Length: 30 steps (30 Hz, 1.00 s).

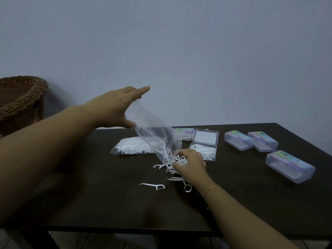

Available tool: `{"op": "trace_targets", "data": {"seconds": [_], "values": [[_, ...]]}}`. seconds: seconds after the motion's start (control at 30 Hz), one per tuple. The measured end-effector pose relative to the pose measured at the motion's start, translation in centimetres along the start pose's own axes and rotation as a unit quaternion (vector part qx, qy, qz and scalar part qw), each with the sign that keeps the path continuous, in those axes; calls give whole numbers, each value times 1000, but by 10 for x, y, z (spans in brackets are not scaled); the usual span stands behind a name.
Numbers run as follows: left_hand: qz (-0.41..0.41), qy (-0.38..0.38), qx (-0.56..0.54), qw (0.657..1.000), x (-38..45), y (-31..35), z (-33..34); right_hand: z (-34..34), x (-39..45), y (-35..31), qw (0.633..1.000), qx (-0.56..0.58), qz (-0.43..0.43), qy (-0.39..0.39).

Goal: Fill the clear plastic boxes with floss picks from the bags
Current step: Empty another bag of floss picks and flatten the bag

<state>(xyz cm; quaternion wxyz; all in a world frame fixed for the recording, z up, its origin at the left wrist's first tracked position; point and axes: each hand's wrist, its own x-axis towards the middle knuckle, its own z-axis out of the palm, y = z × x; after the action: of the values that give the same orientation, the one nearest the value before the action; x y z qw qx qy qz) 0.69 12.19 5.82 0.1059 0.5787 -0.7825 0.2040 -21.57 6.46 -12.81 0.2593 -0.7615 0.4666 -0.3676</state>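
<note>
Left hand (116, 106) raised above the table (89, 203), pinching the closed end of an upended, nearly empty clear bag (154, 135); its forefinger points straight out, and the thumb grip appears to lie behind the plastic. The bag's long axis slopes down and right to its mouth, which meets a loose heap of floss picks (177, 163). Right hand (190, 165), fingers curled, gathers that heap. The open box (203, 150), already holding picks, lies just beyond and right of these fingers, nearer the right hand. A full bag (133, 146) lies left; one stray pick (152, 186) lies nearer.
</note>
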Motion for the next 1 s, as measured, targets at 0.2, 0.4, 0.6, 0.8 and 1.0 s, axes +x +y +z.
{"op": "trace_targets", "data": {"seconds": [0.2,0.4,0.6,0.8,1.0], "values": [[-5,6,-26,1000,-1,3,5,1,-4,-1,999,5,-28,-23],[-4,6,-31,999,-1,0,7,1,1,4,999,-32,-17,34],[-15,13,-24,1000,-5,-6,6,-2,-1,3,998,-24,1,57],[-15,17,-43,999,-8,-7,12,4,-5,0,997,-32,-66,23],[-21,-5,-15,1000,-11,-12,17,2,-2,6,991,-22,-78,104]]}}
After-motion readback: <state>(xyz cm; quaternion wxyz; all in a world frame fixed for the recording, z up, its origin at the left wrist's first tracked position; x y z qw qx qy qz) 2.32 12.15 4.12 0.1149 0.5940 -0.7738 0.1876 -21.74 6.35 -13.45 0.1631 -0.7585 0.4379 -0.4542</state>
